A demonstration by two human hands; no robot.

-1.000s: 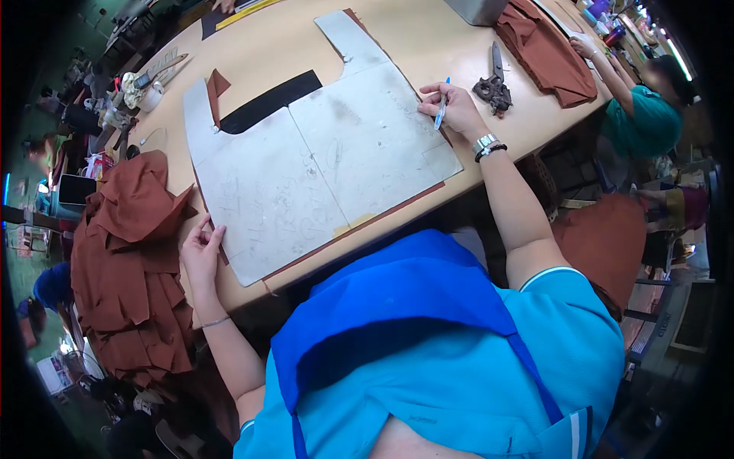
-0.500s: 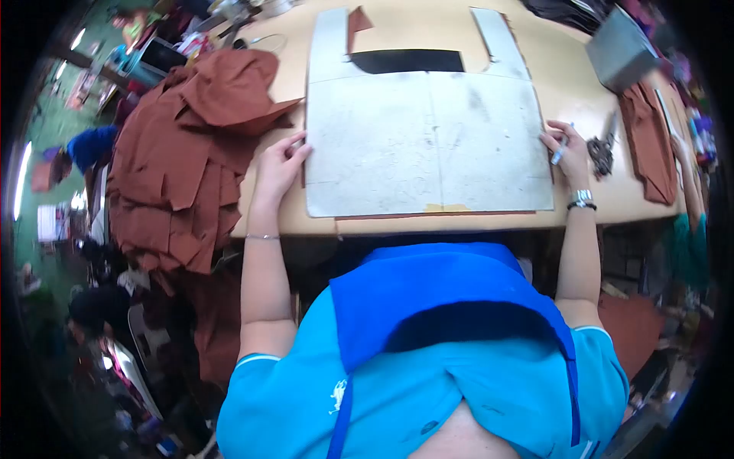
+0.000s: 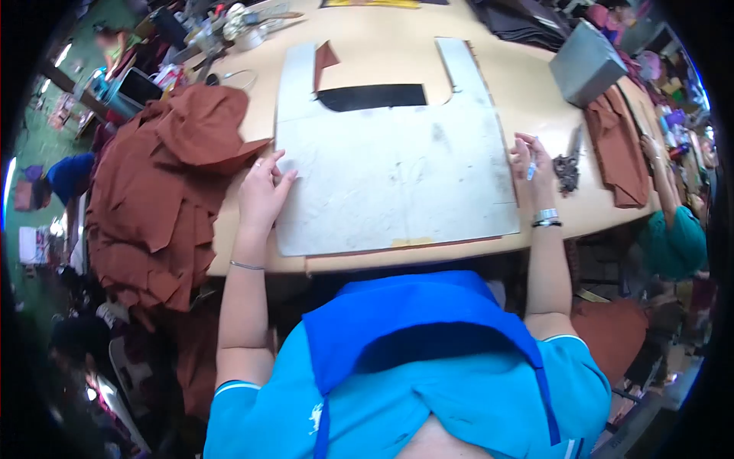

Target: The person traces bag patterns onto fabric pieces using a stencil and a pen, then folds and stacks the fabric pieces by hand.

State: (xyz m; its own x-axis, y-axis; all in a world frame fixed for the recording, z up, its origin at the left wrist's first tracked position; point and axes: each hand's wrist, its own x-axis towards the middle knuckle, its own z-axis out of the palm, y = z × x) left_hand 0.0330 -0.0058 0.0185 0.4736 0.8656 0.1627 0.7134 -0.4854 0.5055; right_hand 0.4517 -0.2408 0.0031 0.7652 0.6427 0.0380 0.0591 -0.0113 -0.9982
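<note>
Right hand now seemingly off template

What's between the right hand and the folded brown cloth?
Scissors, lying on the table between the right hand and the folded brown cloth, with bare tabletop between scissors and cloth. Head view shows it.

- A grey box sits toward the right end of the desk
- Dark sheets lie piled just left of it
- A white pot stands far left, near a brush
- Over right, there's a co-worker in teal
</note>
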